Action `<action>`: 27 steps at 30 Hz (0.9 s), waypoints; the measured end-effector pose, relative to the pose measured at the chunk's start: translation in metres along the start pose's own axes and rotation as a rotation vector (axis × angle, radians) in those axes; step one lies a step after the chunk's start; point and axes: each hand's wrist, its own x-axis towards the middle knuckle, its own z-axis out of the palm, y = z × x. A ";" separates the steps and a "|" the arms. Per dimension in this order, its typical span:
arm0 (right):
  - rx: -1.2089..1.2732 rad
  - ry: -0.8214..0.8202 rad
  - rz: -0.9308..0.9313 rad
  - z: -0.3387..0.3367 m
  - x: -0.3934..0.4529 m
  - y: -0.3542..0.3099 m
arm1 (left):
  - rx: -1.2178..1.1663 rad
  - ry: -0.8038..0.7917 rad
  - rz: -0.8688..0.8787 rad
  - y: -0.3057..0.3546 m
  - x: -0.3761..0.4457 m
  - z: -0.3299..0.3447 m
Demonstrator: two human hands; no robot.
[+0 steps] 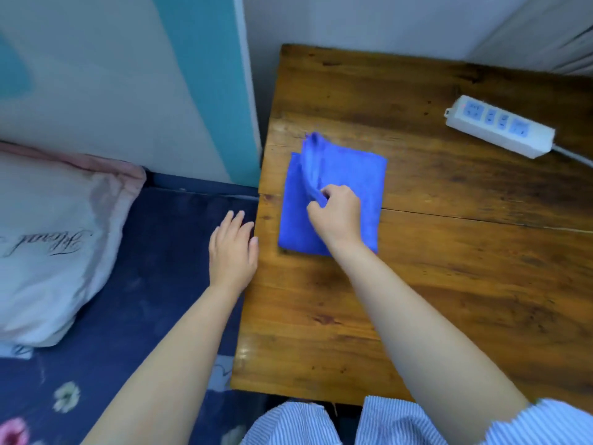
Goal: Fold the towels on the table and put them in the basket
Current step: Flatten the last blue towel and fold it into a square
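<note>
Fingers [322, 200] round blue towel [349, 175]

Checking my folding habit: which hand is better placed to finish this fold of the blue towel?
Right. The right hand already pinches a raised flap of the blue towel; the left hand hovers open off the table's left edge.

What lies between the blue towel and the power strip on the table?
Nothing: in the head view only bare wooden table separates the blue towel from the white power strip.
</note>
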 end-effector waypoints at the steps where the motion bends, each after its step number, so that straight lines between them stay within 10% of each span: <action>1: -0.005 -0.066 0.004 0.016 -0.001 0.002 | -0.012 0.009 -0.020 -0.010 -0.002 -0.002; 9: 0.157 -0.010 -0.160 0.037 -0.038 0.043 | -0.221 -0.090 -0.126 -0.022 -0.010 -0.008; 27: -0.536 -0.013 -0.293 0.002 -0.030 0.123 | -0.326 -0.152 -0.357 0.047 0.020 0.021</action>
